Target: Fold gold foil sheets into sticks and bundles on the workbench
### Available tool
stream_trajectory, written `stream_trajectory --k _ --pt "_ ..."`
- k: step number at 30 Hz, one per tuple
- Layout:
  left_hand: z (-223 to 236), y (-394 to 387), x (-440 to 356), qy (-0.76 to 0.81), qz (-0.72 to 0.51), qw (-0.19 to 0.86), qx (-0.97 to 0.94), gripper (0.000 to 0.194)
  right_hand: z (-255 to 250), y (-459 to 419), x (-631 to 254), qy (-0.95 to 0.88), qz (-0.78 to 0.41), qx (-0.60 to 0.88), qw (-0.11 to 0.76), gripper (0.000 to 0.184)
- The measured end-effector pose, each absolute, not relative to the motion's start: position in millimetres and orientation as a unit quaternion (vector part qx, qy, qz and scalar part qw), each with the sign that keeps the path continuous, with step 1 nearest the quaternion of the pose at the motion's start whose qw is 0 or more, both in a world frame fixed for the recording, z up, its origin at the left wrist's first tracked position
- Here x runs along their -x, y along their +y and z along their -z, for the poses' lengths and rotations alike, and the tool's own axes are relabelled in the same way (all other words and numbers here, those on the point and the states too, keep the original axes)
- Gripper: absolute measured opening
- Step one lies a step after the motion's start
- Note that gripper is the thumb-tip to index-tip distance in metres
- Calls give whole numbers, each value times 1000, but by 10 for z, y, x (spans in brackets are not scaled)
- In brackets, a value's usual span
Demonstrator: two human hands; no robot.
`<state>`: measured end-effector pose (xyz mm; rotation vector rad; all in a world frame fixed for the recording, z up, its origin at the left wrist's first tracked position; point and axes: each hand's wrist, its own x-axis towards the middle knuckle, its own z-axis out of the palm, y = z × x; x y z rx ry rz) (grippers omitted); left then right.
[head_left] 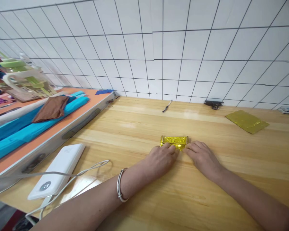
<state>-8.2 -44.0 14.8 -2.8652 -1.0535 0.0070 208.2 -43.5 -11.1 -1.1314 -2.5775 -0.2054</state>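
Note:
A small folded packet of shiny gold foil paper [175,140] lies on the wooden tabletop, its long side running left to right. At its near edge my left hand [162,158] presses down with curled fingers covering the lower left part. My right hand [202,157] has its bent fingers closed at the packet's lower right corner. The fingertips of both hands and the packet's near edge are partly hidden. On my left wrist sits a silver bangle [120,186].
A flat gold sheet [247,121] lies to the right, near a black clip [214,104]. A pen [167,106] rests near the tiled wall. On the left are a white power bank [57,170] with a cable, blue rolls [69,109], a brown piece [50,108] and a green-lidded bottle [14,64].

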Motion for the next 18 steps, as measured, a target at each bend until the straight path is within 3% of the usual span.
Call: stream_trajectory --k 18 --pt "-143 -404 319 -292 24 18 956 32 36 -511 -2054 -919 169 355 7 46"
